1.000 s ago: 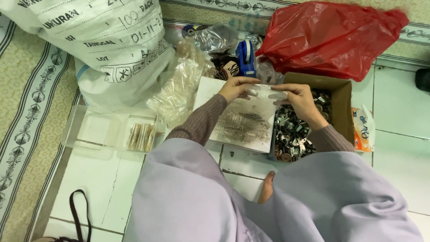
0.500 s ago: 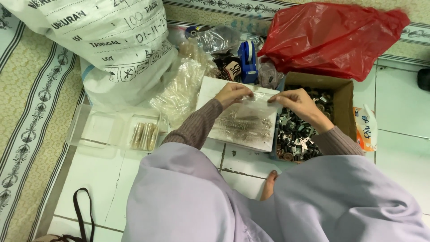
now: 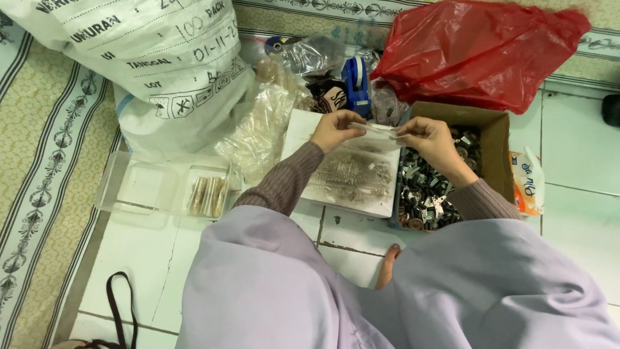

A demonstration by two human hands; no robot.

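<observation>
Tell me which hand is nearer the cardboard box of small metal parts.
Right. The right hand hovers over the cardboard box, pinching one end of a small clear bag; the left hand holds the other end, over the white tray.

A small clear plastic bag [image 3: 381, 131] is held up flat and roughly level, stretched between the left hand [image 3: 332, 129] and the right hand [image 3: 431, 141], each pinching one end with its fingers. It is thin and see-through, slightly crinkled, and what it holds cannot be made out. It hangs above a white tray [image 3: 352, 171] of small thin metal pieces, just beside a cardboard box [image 3: 494, 139] of dark metal parts.
</observation>
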